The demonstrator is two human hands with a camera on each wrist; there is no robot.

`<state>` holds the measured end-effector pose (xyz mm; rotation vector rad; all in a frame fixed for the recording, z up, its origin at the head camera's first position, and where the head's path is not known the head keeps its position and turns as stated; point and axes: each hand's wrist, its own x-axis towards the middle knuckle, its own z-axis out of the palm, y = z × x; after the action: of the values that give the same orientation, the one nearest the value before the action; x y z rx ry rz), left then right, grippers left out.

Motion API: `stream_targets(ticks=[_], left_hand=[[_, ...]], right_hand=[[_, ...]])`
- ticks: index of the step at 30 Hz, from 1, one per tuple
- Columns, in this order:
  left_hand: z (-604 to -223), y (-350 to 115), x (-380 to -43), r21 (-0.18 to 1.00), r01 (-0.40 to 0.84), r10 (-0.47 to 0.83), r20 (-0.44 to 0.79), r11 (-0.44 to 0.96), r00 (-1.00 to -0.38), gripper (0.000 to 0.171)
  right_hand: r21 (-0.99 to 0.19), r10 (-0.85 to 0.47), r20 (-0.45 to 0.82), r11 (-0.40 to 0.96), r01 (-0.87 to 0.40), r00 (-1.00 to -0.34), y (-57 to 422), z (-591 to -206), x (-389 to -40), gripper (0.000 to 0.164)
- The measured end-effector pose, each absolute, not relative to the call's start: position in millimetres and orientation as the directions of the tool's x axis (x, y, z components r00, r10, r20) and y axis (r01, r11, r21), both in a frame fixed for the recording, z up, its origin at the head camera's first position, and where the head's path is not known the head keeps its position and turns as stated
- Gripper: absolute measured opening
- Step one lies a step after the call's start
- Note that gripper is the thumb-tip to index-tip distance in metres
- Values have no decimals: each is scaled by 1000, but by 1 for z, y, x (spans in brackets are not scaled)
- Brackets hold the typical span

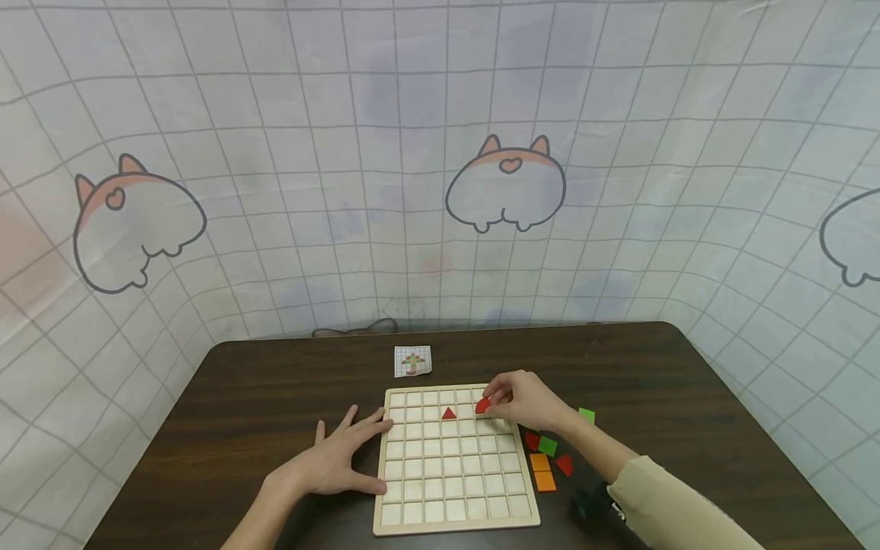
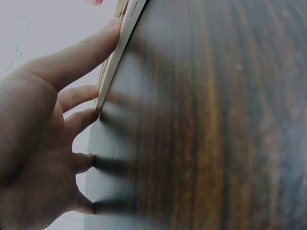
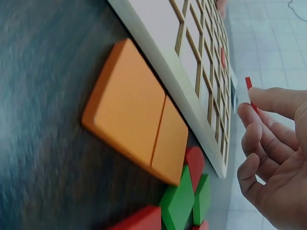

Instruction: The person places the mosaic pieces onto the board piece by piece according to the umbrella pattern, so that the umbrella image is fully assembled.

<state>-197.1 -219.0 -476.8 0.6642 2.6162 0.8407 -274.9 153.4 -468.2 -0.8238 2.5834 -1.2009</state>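
Observation:
A pale wooden grid board (image 1: 454,519) lies on the dark table. One red triangle (image 1: 448,414) sits in a cell in its second row. My right hand (image 1: 519,397) hovers over the board's top right part and pinches a red piece (image 1: 483,406) (image 3: 249,88) between thumb and fingertips. My left hand (image 1: 337,458) lies flat on the table with straight fingers (image 2: 76,57) touching the board's left edge (image 2: 117,52).
Loose pieces lie right of the board: two orange squares (image 1: 543,471) (image 3: 136,127), green pieces (image 1: 548,445) (image 1: 587,415) (image 3: 184,201), red pieces (image 1: 564,464) (image 1: 531,440). A small pattern card (image 1: 412,360) lies behind the board. A printed cloth backdrop surrounds the table (image 1: 261,397).

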Motion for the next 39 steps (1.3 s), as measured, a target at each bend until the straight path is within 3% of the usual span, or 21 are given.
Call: stream_targets(ticks=[29,39], left_hand=[[-477,-217,-199,617,311,509,-171,723,-844,93],[-478,-217,-201,618,311,507,-167,722,-846,92]], right_hand=[[-759,-637,72,463,-457,-767,97,-471,-262,16],[-729,-632,50,506,-460,-773,80,-471,-262,13]])
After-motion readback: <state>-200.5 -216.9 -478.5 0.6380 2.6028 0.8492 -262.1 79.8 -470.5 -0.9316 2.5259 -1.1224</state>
